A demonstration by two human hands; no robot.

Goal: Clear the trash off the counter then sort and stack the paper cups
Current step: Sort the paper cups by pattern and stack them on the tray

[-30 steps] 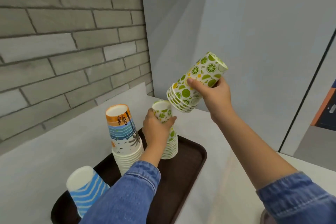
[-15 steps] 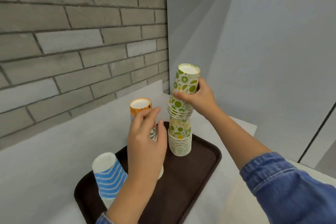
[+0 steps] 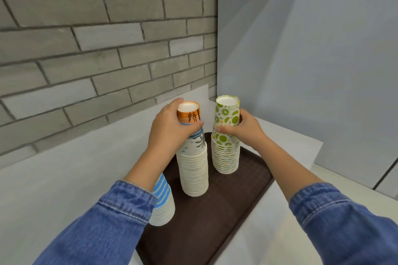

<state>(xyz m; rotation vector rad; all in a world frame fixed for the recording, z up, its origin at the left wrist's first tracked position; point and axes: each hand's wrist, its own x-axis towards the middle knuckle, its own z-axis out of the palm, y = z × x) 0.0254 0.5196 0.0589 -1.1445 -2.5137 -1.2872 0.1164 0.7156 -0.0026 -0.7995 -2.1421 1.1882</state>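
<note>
Nearest you, at the left near edge of the brown tray (image 3: 226, 217), the blue-striped stack (image 3: 163, 202) of upturned paper cups stands upright, its upper part hidden behind your left sleeve (image 3: 101, 228), and neither hand touches it. Past it, mid-tray, the beach-print stack (image 3: 193, 161) stands upright with its long axis vertical; your left hand (image 3: 170, 129) comes at it from the left, and its fingers (image 3: 193, 125) are curled closed around the orange top cup, thumb on the near face. Just to the right and a little farther off stands the lime-print stack (image 3: 226, 146), also upright, close beside the beach-print one but with a clear gap between them. Your right hand (image 3: 245, 129) meets it from the right, its own fingers wrapped shut around the upper cups, thumb tip on the near left face. So each stack lies directly inside the hand on its own side, and both run straight up from the tray; I judge that any pressing down or letting go should follow that vertical line, since a sideways pull could tip a tall column into its neighbour. The tray rests on the white bench (image 3: 64, 178), with the grey brick wall (image 3: 97, 38) behind on the left and a plain pale panel (image 3: 312, 60) on the right. No trash shows on the bench. I can read no brand, label or writing; the cups carry only patterns of stripes, palms and birds, and citrus slices.
</note>
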